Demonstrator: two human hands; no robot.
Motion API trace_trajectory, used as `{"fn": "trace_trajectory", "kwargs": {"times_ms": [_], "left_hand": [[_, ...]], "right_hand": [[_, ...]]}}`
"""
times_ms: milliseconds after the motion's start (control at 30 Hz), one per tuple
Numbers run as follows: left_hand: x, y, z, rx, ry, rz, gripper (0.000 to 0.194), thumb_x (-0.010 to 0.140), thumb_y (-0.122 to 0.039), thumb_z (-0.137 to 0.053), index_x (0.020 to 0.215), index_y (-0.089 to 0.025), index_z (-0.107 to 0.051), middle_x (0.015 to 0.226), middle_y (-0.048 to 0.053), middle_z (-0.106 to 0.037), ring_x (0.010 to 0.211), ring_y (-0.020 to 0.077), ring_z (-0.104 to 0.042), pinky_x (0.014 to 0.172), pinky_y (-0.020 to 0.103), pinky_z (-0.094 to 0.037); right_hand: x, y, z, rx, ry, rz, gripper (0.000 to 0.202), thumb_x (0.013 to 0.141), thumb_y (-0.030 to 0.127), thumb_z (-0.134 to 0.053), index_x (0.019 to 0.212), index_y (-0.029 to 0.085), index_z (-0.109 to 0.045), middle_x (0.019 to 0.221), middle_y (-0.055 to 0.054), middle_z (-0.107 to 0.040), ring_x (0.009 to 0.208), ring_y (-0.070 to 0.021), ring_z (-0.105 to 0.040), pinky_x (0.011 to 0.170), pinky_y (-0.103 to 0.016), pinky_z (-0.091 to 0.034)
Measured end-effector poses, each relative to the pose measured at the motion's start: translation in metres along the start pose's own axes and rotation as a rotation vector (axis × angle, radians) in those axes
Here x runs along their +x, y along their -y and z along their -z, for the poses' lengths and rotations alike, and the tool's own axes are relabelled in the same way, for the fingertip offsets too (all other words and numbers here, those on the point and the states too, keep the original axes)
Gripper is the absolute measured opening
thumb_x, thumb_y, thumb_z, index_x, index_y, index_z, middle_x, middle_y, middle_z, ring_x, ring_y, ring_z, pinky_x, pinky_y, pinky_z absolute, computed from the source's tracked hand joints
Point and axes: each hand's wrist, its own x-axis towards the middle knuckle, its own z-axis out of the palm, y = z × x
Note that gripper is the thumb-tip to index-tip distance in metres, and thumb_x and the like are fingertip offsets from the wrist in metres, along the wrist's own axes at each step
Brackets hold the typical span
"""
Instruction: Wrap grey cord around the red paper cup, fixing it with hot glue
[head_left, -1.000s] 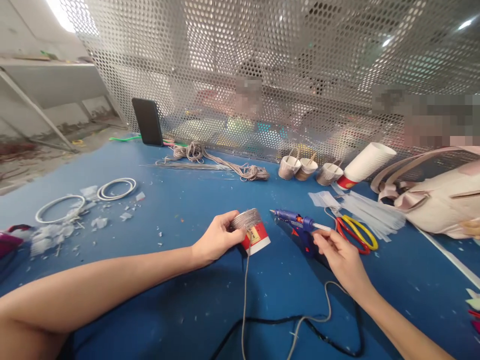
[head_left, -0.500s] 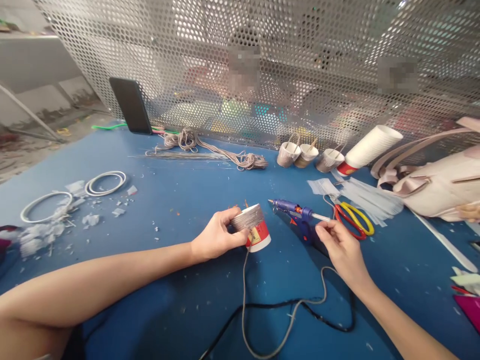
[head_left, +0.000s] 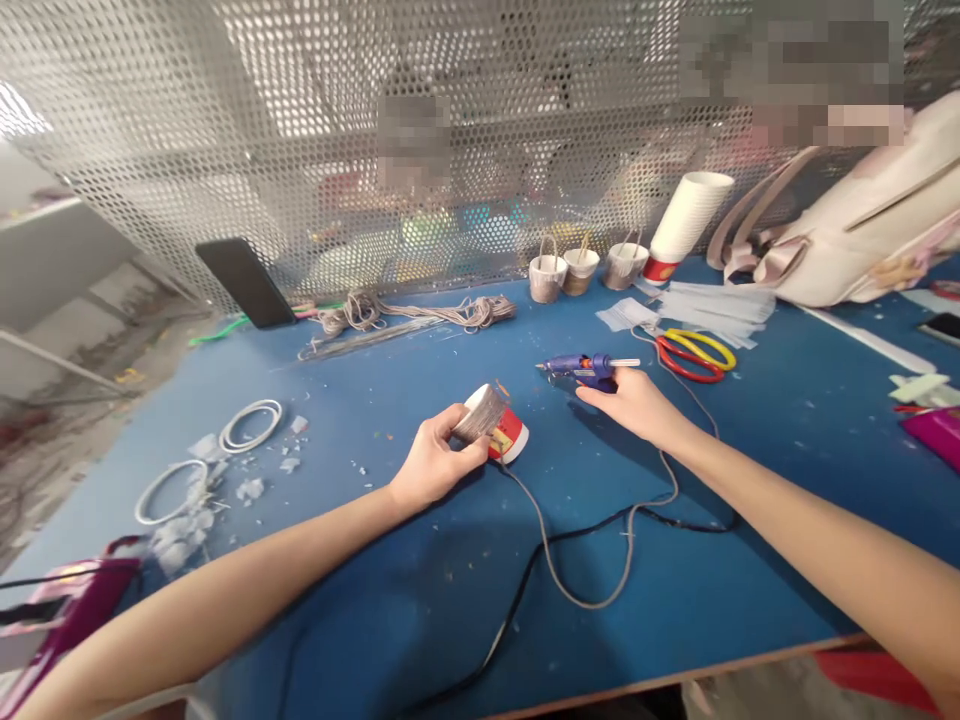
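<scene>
A red paper cup [head_left: 509,436], partly wrapped in grey cord, lies tilted in my left hand [head_left: 437,458], whose thumb and fingers close round its wrapped part. From the cup a grey cord [head_left: 551,560] loops over the blue table [head_left: 420,560]. My right hand [head_left: 628,402] is wrapped round the handle of a blue glue gun [head_left: 581,368]. A white glue stick [head_left: 626,362] sticks out of the gun's back, and its nozzle points left, above and to the right of the cup.
Three cord-wrapped cups [head_left: 547,279], a stack of white cups [head_left: 694,215] and a bag [head_left: 847,240] stand at the back. Red and yellow scissors [head_left: 697,357] lie right of the gun. A phone [head_left: 247,285], cord bundles [head_left: 480,312] and white rings [head_left: 251,426] are on the left.
My right hand has gone from the glue stick end to the gun's handle, and the gun has turned more level. The camera view has shifted and tilted. My left hand still holds the cup.
</scene>
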Motion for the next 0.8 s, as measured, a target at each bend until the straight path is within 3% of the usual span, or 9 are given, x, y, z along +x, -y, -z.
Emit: {"fn": "trace_trajectory", "kwargs": {"times_ms": [200, 300, 433, 633, 800], "left_hand": [[-0.006, -0.002, 0.008, -0.043, -0.096, 0.045, 0.014, 0.067, -0.028, -0.058, 0.065, -0.015, -0.052, 0.060, -0.004, -0.046, 0.057, 0.0095, -0.042, 0.054, 0.020, -0.037], [-0.004, 0.001, 0.008, -0.051, -0.130, 0.056, 0.015, 0.067, -0.028, -0.058, 0.062, -0.016, -0.050, 0.060, -0.004, -0.045, 0.056, 0.0092, -0.040, 0.052, 0.020, -0.035], [0.001, 0.004, 0.010, -0.041, -0.161, 0.064, 0.019, 0.069, -0.029, -0.058, 0.060, -0.016, -0.047, 0.057, -0.005, -0.042, 0.055, 0.0089, -0.039, 0.053, 0.020, -0.034], [0.007, 0.008, 0.010, -0.002, -0.125, 0.098, 0.017, 0.072, -0.032, -0.057, 0.071, -0.014, -0.057, 0.065, -0.001, -0.056, 0.062, 0.0123, -0.048, 0.060, 0.023, -0.041], [0.007, 0.010, 0.009, 0.043, -0.072, 0.096, 0.017, 0.073, -0.032, -0.056, 0.073, -0.015, -0.059, 0.070, 0.000, -0.057, 0.067, 0.0133, -0.050, 0.063, 0.023, -0.042]], "right_hand": [[-0.002, 0.010, -0.014, 0.085, -0.035, 0.022, 0.015, 0.069, 0.031, -0.060, 0.072, 0.017, -0.060, 0.065, -0.001, -0.065, 0.060, -0.0177, -0.059, 0.058, -0.029, -0.045], [-0.020, 0.022, -0.015, 0.102, -0.039, 0.055, 0.015, 0.073, 0.033, -0.058, 0.072, 0.019, -0.057, 0.067, -0.002, -0.065, 0.062, -0.0180, -0.060, 0.060, -0.029, -0.045], [-0.052, 0.044, -0.013, 0.145, 0.055, 0.166, 0.012, 0.082, 0.032, -0.054, 0.085, 0.021, -0.056, 0.056, 0.004, -0.061, 0.051, -0.0141, -0.056, 0.053, -0.025, -0.043], [-0.068, 0.056, -0.020, 0.143, 0.137, 0.294, 0.016, 0.085, 0.035, -0.053, 0.076, 0.021, -0.056, 0.063, 0.002, -0.060, 0.052, -0.0116, -0.053, 0.051, -0.023, -0.041], [-0.069, 0.051, -0.027, 0.114, 0.099, 0.379, 0.020, 0.086, 0.036, -0.052, 0.073, 0.022, -0.051, 0.062, 0.002, -0.060, 0.050, -0.0113, -0.052, 0.050, -0.023, -0.038]]}}
